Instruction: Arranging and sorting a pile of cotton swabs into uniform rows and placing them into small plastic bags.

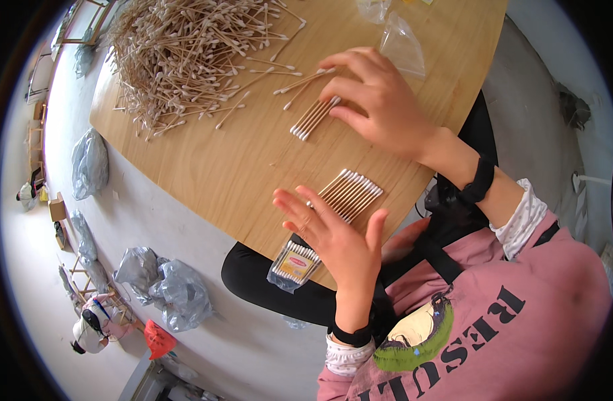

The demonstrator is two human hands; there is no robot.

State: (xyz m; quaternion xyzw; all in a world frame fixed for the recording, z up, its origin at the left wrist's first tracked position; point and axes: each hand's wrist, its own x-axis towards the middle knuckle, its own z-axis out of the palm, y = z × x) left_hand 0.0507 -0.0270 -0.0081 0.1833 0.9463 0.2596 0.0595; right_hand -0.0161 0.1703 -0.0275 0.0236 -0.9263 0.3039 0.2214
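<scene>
My right hand (386,100) has its thumb and index finger closed about the end of a small row of cotton swabs (309,123), low over the wooden table (213,174). A few loose swabs (299,83) lie under and beside its other fingers. My left hand (333,244) is spread, palm down, beside a wider row of cotton swabs (353,194) lined up side by side; its fingers partly cover that row. Below the left hand, at the table edge, a clear plastic box (297,264) of swabs shows a yellow and red label. My left hand partly hides the box.
A large heap of loose cotton swabs (186,53) covers the far left of the table. A clear plastic bag (403,47) lies at the far right. Grey bags (166,287) and a red bag (159,339) are on the floor, with a person (96,327) farther off.
</scene>
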